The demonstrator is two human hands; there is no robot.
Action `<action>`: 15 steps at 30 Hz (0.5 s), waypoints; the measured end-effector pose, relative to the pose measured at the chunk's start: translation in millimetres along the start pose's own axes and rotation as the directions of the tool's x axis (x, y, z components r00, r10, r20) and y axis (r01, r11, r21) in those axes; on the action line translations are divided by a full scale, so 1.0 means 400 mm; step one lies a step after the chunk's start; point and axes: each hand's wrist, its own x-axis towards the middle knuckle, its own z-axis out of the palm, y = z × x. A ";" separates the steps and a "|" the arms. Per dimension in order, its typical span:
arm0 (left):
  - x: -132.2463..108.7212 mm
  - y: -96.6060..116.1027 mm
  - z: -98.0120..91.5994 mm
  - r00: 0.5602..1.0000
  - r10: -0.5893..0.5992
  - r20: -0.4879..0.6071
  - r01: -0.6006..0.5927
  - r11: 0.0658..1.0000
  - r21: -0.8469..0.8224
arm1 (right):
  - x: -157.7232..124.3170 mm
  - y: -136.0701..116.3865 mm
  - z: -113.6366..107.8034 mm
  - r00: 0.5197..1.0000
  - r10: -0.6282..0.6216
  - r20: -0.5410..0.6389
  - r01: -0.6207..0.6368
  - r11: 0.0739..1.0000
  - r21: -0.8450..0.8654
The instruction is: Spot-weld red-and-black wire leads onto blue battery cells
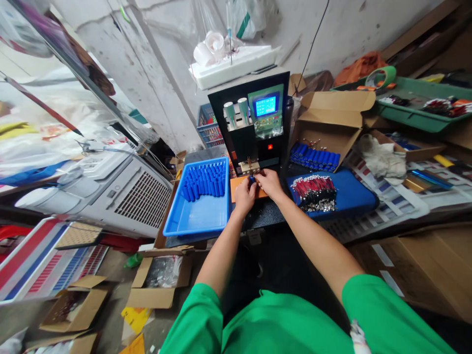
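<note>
My left hand (pixel 245 195) is closed around a blue cylindrical battery cell (pixel 252 179), of which only a small part shows between the fingers. My right hand (pixel 269 183) is beside it on the right, its fingers pinched close to the cell's end. What that pinch holds is too small to make out. Both hands are just under the electrodes (pixel 250 164) of a black spot welder (pixel 238 142) with a lit blue screen (pixel 266 105). Beneath them lies an orange pad (pixel 236 184).
Left of the hands, a blue tray (pixel 195 219) holds many upright blue cells (pixel 204 182). To the right, red and black wire leads (pixel 313 191) lie on a blue surface (pixel 356 191). Behind them stands an open cardboard box (pixel 328 120) of blue cells. A green tray (pixel 413 110) is farther right.
</note>
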 end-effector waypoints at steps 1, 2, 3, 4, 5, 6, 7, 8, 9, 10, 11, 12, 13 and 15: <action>0.000 0.000 0.000 1.000 -0.001 0.002 0.001 1.000 0.000 | -0.001 -0.001 0.001 0.999 0.002 -0.038 -0.002 1.000 -0.005; 0.001 0.001 0.000 1.000 -0.001 0.005 0.001 1.000 0.000 | -0.002 -0.003 0.002 0.998 0.001 -0.071 -0.002 1.000 -0.009; 0.001 0.000 0.000 1.000 0.000 0.006 0.000 1.000 0.000 | -0.004 -0.005 0.003 0.996 -0.002 -0.091 0.001 1.000 -0.011; 0.001 0.000 0.000 1.000 0.001 0.007 -0.001 1.000 -0.002 | -0.006 -0.007 0.004 0.995 -0.007 -0.098 0.005 1.000 -0.012; 0.001 0.000 0.000 1.000 0.004 0.007 -0.004 1.000 -0.004 | -0.007 -0.010 0.004 0.995 -0.009 -0.102 0.008 1.000 -0.011; 0.001 -0.001 0.000 1.000 0.008 0.007 -0.008 1.000 -0.008 | -0.009 -0.012 0.005 0.994 -0.008 -0.106 0.007 1.000 -0.009; 0.000 -0.001 0.000 1.000 0.013 0.007 -0.012 1.000 -0.015 | -0.011 -0.015 0.005 0.994 -0.004 -0.109 0.003 1.000 -0.006; 0.000 -0.002 0.000 1.000 0.017 0.007 -0.017 1.000 -0.021 | -0.012 -0.017 0.005 0.994 0.003 -0.111 -0.004 1.000 -0.003; 0.000 -0.002 0.000 1.000 0.021 0.008 -0.021 0.999 -0.026 | -0.013 -0.018 0.005 0.994 0.013 -0.111 -0.013 1.000 0.002; -0.001 -0.003 0.001 1.000 0.023 0.007 -0.023 0.999 -0.028 | -0.014 -0.020 0.004 0.994 0.024 -0.108 -0.024 1.000 0.005; -0.001 -0.003 0.001 1.000 0.025 0.005 -0.025 0.999 -0.027 | -0.015 -0.020 0.004 0.994 0.036 -0.102 -0.036 0.999 0.007; -0.001 -0.004 0.002 1.000 0.026 0.001 -0.026 0.999 -0.024 | -0.015 -0.021 0.004 0.994 0.046 -0.096 -0.046 0.999 0.007; -0.001 -0.004 0.002 1.000 0.026 0.000 -0.026 0.999 -0.021 | -0.015 -0.021 0.003 0.994 0.052 -0.091 -0.052 0.999 0.005; -0.001 -0.005 0.004 1.000 0.022 0.003 -0.022 1.000 -0.014 | -0.015 -0.020 0.002 0.995 0.048 -0.084 -0.049 0.999 -0.008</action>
